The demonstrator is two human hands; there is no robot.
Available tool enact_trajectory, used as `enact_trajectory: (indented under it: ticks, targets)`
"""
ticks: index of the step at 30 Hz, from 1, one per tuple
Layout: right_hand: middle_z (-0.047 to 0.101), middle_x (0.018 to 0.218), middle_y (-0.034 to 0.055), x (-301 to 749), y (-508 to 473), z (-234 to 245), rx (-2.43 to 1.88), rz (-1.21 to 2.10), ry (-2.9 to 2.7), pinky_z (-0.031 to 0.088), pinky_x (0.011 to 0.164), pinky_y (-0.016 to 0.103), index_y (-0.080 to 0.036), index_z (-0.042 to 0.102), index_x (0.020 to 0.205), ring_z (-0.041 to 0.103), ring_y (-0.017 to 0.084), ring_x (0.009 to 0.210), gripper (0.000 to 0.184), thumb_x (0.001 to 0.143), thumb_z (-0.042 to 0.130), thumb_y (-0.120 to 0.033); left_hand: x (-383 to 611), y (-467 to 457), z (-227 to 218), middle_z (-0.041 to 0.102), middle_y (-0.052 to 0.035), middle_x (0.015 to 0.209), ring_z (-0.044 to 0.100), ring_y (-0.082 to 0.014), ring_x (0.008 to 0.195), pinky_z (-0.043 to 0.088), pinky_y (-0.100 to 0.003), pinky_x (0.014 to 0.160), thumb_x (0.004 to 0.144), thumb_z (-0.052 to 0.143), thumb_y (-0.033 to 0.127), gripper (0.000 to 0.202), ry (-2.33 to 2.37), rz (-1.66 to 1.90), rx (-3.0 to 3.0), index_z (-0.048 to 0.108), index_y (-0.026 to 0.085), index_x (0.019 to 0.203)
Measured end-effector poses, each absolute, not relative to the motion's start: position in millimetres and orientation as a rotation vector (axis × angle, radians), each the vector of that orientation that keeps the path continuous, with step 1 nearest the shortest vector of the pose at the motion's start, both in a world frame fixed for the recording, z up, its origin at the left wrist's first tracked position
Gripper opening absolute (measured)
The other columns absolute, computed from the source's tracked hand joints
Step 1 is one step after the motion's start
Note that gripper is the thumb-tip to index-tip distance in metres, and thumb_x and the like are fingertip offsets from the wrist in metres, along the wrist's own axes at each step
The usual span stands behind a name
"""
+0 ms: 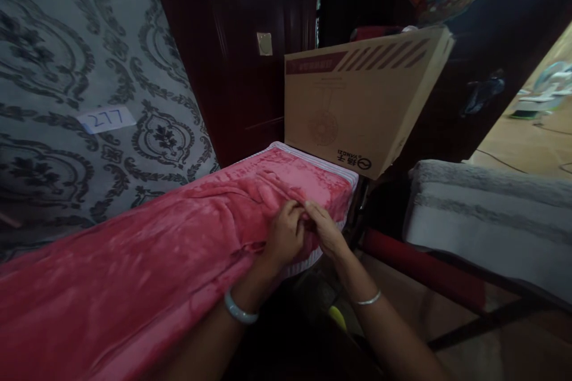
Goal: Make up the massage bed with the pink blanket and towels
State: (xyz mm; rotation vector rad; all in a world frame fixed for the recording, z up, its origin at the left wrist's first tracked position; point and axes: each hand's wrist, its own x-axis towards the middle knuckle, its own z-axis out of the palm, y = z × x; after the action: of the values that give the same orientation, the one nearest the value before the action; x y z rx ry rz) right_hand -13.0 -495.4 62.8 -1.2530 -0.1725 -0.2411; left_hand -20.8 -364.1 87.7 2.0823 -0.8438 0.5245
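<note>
A pink plush blanket (170, 250) lies over a long padded surface, whose white-and-grey striped edging (322, 162) shows at the far end. Its fabric is bunched into folds near the right end. My left hand (286, 232) pinches one of these folds, fingers curled. Close against it, my right hand (324, 229) grips the same fold with thumb and fingertips together. The fingertips of both hands nearly meet, and the bit of cloth between them is partly hidden. A pale bangle sits on my left wrist and a thin silver one on my right.
Behind the far end stands a large cardboard box (357, 101) against dark red doors (241, 41). At the right, a grey-and-white fluffy cover (491, 214) lies on a dark frame with a red bar (420, 268). Patterned wallpaper with a "277" paper label (107, 119) borders the left.
</note>
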Motion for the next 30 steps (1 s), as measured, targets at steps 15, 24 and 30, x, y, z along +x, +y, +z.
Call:
enact_trajectory:
  ticks: [15,24,30]
  targets:
    - [0.068,0.087,0.0079,-62.4,-442.6,-0.2,-1.977,-0.332,-0.697,0.057,0.072,0.039,-0.025,0.075,0.098,0.068,0.028,0.083,0.037,0.072,0.053,-0.009,105.6,-276.4,141.6,0.072,-0.014,0.123,0.068,-0.0251,0.113,0.053,-0.038,0.101,0.085,0.059,0.019,0.037,-0.09,0.414,2.464,0.069,0.012,0.12]
    - [0.067,0.087,0.0044,-60.3,-435.8,-18.7,-2.015,-0.355,-0.7,0.058,0.065,0.035,-0.032,0.071,0.089,0.071,0.027,0.08,0.031,0.072,0.053,-0.014,167.6,-345.1,146.4,0.071,-0.0208,0.125,0.063,-0.0369,0.124,0.049,-0.041,0.105,0.07,0.081,0.026,0.031,-0.075,0.161,2.653,0.076,0.013,0.098]
    - [0.07,0.083,0.0028,-38.5,-478.7,-8.7,-1.829,-0.507,-0.683,0.058,0.064,0.035,-0.033,0.072,0.093,0.071,0.024,0.075,0.034,0.07,0.051,-0.018,196.3,-335.6,166.5,0.075,-0.0134,0.082,0.07,-0.0334,0.106,0.053,-0.038,0.093,0.066,0.07,0.007,0.009,0.019,0.191,2.404,0.067,0.016,0.066]
